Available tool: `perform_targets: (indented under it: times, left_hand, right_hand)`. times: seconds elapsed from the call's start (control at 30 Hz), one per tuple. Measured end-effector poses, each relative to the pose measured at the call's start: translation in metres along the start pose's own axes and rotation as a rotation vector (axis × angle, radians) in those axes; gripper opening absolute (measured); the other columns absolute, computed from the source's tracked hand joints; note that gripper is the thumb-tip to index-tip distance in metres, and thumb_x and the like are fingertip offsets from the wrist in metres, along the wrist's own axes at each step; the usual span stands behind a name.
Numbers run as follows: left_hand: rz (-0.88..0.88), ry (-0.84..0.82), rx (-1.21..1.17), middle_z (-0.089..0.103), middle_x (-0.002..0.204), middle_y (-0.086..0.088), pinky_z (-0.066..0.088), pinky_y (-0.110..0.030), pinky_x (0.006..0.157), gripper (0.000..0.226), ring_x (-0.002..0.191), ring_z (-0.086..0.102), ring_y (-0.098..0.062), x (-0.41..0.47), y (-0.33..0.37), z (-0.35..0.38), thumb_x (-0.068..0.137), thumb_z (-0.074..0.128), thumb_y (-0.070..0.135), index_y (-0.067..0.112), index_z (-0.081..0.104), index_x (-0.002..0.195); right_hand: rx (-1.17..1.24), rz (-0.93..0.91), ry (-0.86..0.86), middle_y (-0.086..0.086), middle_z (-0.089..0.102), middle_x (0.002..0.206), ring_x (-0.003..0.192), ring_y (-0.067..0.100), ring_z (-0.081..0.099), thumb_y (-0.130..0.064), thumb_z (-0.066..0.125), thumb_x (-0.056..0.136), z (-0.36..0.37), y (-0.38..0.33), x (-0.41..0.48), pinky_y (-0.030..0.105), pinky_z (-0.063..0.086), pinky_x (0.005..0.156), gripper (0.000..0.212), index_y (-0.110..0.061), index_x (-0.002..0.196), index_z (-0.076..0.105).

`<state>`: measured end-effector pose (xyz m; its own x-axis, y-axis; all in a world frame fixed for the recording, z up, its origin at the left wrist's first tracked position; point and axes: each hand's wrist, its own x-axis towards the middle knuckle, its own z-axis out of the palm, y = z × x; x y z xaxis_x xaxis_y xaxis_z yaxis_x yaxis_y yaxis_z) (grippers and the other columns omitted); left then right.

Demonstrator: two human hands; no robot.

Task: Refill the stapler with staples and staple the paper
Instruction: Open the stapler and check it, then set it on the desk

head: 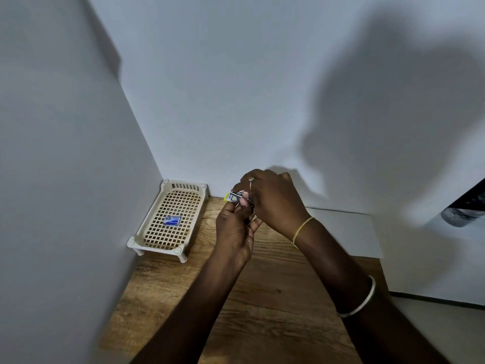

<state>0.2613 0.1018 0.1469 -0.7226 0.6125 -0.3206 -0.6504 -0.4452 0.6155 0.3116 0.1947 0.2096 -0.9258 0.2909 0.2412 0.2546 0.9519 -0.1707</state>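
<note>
Bright, glossy metal marks the stapler [237, 197], its yellow tip possibly plastic, above a table [262, 311] of matt, rough-grained wood. At nine o'clock from it, a smooth cream plastic lattice tray [147, 219] bears a glossy blue box [172, 220]. At three o'clock lies matt white paper [346, 232], and at five o'clock a smooth white bangle [363, 298].

cream lattice tray [157, 240], blue staple box [172, 220], silver-and-yellow stapler [233, 197], wood-grain table [262, 298], white paper [346, 232]
</note>
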Motion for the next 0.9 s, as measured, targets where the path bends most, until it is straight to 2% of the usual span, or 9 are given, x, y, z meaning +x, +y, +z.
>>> perform_targets:
  times: [0.2,0.33,0.47,0.6,0.73,0.83,0.9]
  left_hand:
    - [-0.024,0.000,0.073,0.075,0.078,0.010,0.060,-0.028,0.057,0.027,0.073,0.074,-0.006,-0.002,0.000,-0.004,0.100,0.055,-0.002,0.018,0.073,0.106]
    - [-0.053,0.000,0.097,0.075,0.076,0.009,0.060,-0.030,0.057,0.027,0.069,0.074,-0.007,-0.004,-0.001,-0.003,0.101,0.053,-0.002,0.018,0.072,0.100]
    - [-0.105,0.024,0.055,0.079,0.090,0.000,0.061,-0.030,0.056,0.022,0.077,0.078,-0.015,-0.005,-0.001,-0.004,0.099,0.056,-0.001,0.014,0.073,0.098]
    - [-0.120,0.048,0.077,0.079,0.083,-0.003,0.060,-0.029,0.054,0.026,0.073,0.077,-0.014,-0.004,0.000,-0.005,0.100,0.049,-0.005,0.012,0.067,0.096]
    - [-0.119,0.045,0.133,0.079,0.084,-0.003,0.058,-0.026,0.051,0.033,0.072,0.077,-0.015,-0.003,0.002,-0.003,0.099,0.047,-0.002,0.015,0.075,0.091]
    - [-0.148,0.026,0.149,0.079,0.085,-0.004,0.058,-0.026,0.051,0.030,0.071,0.077,-0.016,-0.005,0.000,-0.002,0.100,0.049,0.002,0.014,0.076,0.093]
    - [-0.159,0.015,0.163,0.079,0.085,-0.005,0.057,-0.025,0.050,0.029,0.069,0.077,-0.016,-0.005,-0.001,-0.004,0.100,0.049,0.002,0.013,0.075,0.093]
  right_hand:
    - [-0.015,-0.019,-0.002,-0.015,0.059,0.127,0.111,0.013,0.056,-0.031,0.056,0.092,0.005,0.001,0.003,0.037,0.036,0.087,0.022,-0.038,0.108,0.069]
    - [0.010,-0.055,-0.004,-0.011,0.062,0.114,0.100,0.016,0.059,-0.023,0.058,0.087,0.006,0.004,0.001,0.038,0.036,0.082,0.020,-0.036,0.102,0.063]
    - [0.032,-0.072,-0.057,-0.008,0.060,0.101,0.092,0.018,0.061,-0.029,0.047,0.090,0.005,0.008,-0.003,0.041,0.040,0.082,0.013,-0.034,0.099,0.056]
    - [0.103,-0.078,-0.102,-0.008,0.058,0.095,0.092,0.015,0.062,-0.034,0.049,0.097,0.006,0.014,-0.007,0.044,0.043,0.088,0.007,-0.033,0.100,0.055]
    - [0.236,-0.091,-0.150,-0.009,0.058,0.086,0.078,0.010,0.059,-0.051,0.063,0.086,0.005,0.019,-0.012,0.040,0.048,0.080,0.025,-0.029,0.092,0.051]
    - [0.319,-0.077,-0.111,-0.008,0.058,0.083,0.074,0.010,0.057,-0.049,0.068,0.080,0.007,0.021,-0.015,0.039,0.052,0.069,0.031,-0.029,0.087,0.046]
    - [0.360,-0.083,-0.095,-0.007,0.057,0.084,0.076,0.013,0.059,-0.047,0.069,0.079,0.010,0.022,-0.018,0.041,0.053,0.067,0.031,-0.028,0.086,0.045]
